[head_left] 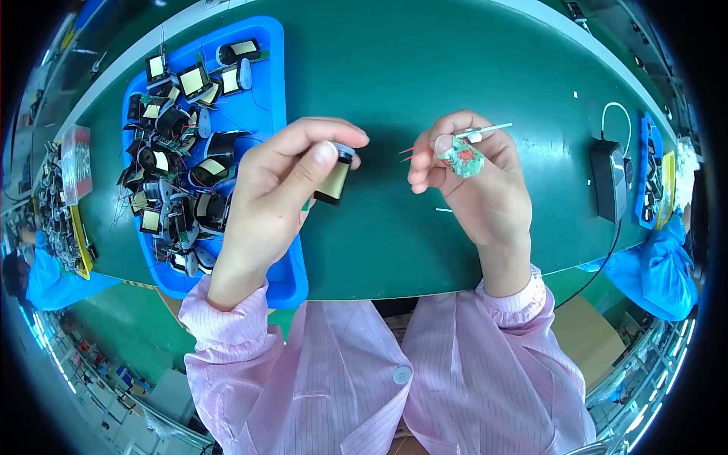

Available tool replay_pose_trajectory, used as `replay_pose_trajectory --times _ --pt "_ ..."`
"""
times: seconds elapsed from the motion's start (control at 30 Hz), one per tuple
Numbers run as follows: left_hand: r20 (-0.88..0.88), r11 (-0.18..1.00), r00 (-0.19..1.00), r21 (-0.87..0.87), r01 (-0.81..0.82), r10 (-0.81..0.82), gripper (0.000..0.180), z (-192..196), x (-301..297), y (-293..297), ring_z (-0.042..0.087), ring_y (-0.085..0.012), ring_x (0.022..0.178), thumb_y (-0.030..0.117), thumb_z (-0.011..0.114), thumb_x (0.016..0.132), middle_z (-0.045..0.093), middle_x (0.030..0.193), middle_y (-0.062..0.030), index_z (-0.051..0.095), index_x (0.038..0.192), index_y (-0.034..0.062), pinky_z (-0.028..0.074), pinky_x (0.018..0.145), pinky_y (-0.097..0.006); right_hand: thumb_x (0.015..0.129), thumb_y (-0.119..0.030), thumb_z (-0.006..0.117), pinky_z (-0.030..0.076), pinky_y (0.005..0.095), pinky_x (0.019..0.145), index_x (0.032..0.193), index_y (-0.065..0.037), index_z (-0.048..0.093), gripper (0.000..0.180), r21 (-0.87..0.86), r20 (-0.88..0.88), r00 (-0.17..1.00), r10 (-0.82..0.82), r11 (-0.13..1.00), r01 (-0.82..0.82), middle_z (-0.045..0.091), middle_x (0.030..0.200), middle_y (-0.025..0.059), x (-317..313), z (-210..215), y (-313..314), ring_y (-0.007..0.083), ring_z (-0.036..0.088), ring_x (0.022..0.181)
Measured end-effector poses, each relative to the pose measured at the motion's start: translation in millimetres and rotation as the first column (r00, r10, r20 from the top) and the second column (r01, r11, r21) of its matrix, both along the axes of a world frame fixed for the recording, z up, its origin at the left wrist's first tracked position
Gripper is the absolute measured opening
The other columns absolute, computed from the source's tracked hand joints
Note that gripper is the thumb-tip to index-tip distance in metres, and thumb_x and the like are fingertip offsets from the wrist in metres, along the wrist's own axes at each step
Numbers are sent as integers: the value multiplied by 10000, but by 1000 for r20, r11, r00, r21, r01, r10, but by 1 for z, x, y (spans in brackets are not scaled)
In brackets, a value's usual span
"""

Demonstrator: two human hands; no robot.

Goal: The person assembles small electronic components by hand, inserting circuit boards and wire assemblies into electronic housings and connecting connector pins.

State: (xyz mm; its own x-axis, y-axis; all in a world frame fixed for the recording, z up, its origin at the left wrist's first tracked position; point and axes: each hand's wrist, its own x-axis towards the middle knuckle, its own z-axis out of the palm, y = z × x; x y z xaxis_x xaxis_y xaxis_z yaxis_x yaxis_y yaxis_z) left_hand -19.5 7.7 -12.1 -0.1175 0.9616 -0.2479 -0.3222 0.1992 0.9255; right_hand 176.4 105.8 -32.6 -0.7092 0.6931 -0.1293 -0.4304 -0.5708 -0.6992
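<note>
My left hand (pixel 269 178) is closed on a small black electronic part (pixel 334 182) with a pale yellow pad, its thumb pressed near the rounded grey top end. It hovers over the right edge of the blue tray (pixel 274 98). Apart from it, to the right, my right hand (pixel 489 171) is raised above the green table with fingers curled. Between those fingers is a small green printed piece (pixel 465 161) with a red pattern. A thin white stick (pixel 489 129) lies across the same fingers, and thin red prongs or wires (pixel 412 152) stick out to the left; how these connect is hidden.
The tray holds several similar black parts (pixel 193 80) with yellow pads and loose wires. A tiny white strip (pixel 444 210) lies on the green table (pixel 364 258). At right stands a black power adapter (pixel 608 182) with cables. Another blue tray (pixel 648 171) and a blue sleeve (pixel 656 273) are farther right.
</note>
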Motion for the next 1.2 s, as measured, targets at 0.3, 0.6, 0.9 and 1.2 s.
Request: replay_pose_trajectory --times 0.3,0.6,0.9,1.2 --pt "-518 872 793 488 -33 320 462 -10 18 3 633 -229 952 -78 749 680 532 1153 -157 616 1119 -32 523 818 -301 873 -44 626 566 349 788 967 45 618 130 -10 63 997 -41 999 41 657 988 216 -6 8 -10 259 675 879" --pt "-724 809 597 553 200 347 477 -8 19 0 534 -429 1171 -121 727 679 412 1342 -304 582 1127 -45 527 865 -383 862 -71 660 544 396 842 918 26 553 155 293 145 979 -147 951 100 644 982 231 -8 28 -24 267 655 929" --pt "-705 745 588 621 242 397 374 -12 19 -1 655 -300 726 18 769 699 647 977 -225 548 993 -47 525 563 -316 830 -3 660 550 337 751 909 12 563 126 484 203 953 -225 869 102 665 919 209 -7 34 -32 226 663 854" --pt "-766 701 372 637 321 525 381 -11 17 -5 532 -230 547 37 790 590 633 877 -177 573 890 -51 396 421 -299 670 55 673 554 291 648 863 69 617 202 801 206 903 -377 595 66 675 866 203 -8 30 -33 229 682 747"
